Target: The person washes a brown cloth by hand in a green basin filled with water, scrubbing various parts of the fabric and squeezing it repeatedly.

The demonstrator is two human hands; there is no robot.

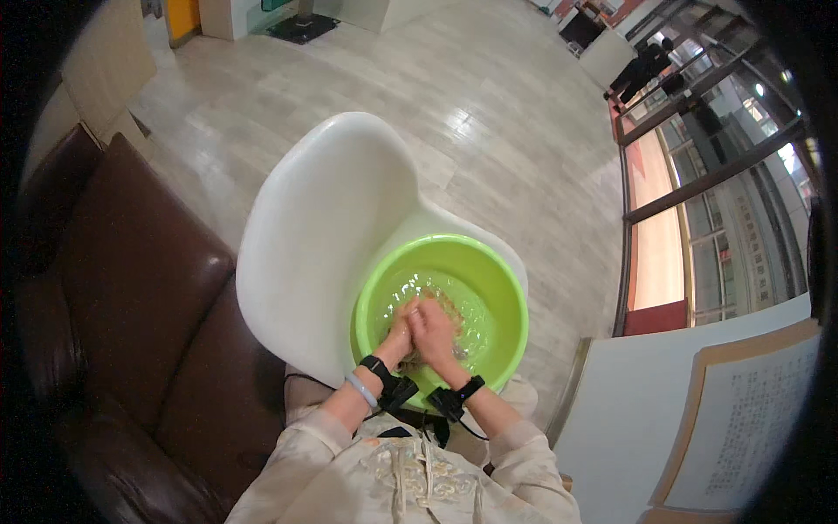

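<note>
My left hand (401, 332) and right hand (434, 330) were together, touching, over the middle of the green basin (504, 301), low at the water (476, 327). Couldn't tell whether the fingers were clamped on anything; my own hands blocked the view. Task item: a pinkish and grey thing (450, 307), inside the basin, in the water under and just beside the hands. Partly hidden, material unclear.

Wrists: black strap (375, 366) plus pale bracelet (360, 389) on the left, dark band (472, 387) on the right, a black module on each, at the basin's near rim. Cream sleeves (305, 444) sat nearer me than the basin.

Basin rested on a white chair (323, 210), whose tall shell rose to the basin's left. Further left of the basin: brown leather sofa (144, 236). Beyond the basin: grey plank floor (515, 148). Right of the basin: framed windows; far beyond it, up right, a person in dark clothes (644, 70).
</note>
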